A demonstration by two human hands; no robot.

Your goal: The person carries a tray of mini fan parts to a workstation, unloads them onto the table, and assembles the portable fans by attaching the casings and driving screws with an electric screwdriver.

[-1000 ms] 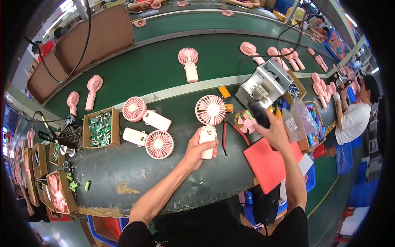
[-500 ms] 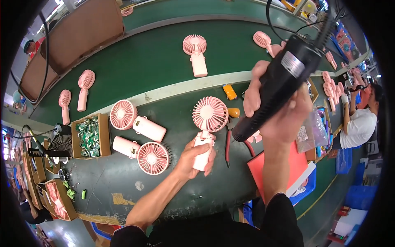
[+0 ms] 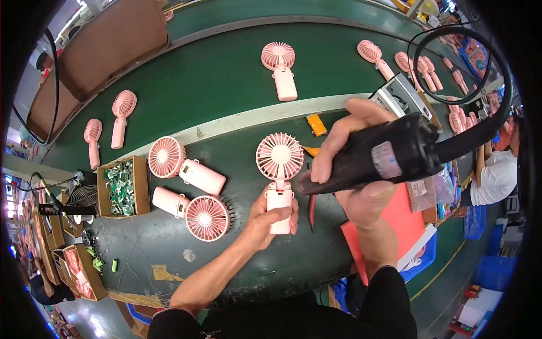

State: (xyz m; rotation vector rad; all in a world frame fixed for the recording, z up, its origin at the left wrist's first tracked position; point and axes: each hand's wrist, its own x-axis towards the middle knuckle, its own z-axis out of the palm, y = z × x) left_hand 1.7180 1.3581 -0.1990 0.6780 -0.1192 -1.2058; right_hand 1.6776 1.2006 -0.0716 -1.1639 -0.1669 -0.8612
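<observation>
My left hand (image 3: 270, 219) grips the white handle of a pink handheld fan (image 3: 279, 159) lying on the dark green bench, its round head pointing away from me. In my right hand (image 3: 353, 169) is a black electric screwdriver (image 3: 384, 155) with a thick black cable; its tip points left at the neck of that fan. Two more pink fans (image 3: 186, 169) (image 3: 195, 208) lie just left of my left hand.
A cardboard box of small green parts (image 3: 120, 187) stands at the left. Several pink fans (image 3: 280, 70) lie on the green conveyor belt behind. A red mat (image 3: 406, 217), pliers with red handles (image 3: 311, 208) and a grey device (image 3: 402, 97) are at the right. Another person (image 3: 494, 175) works far right.
My right hand picked up the black screwdriver from the right and brought it down toward the fan held in my left hand. The fan stayed in place.
</observation>
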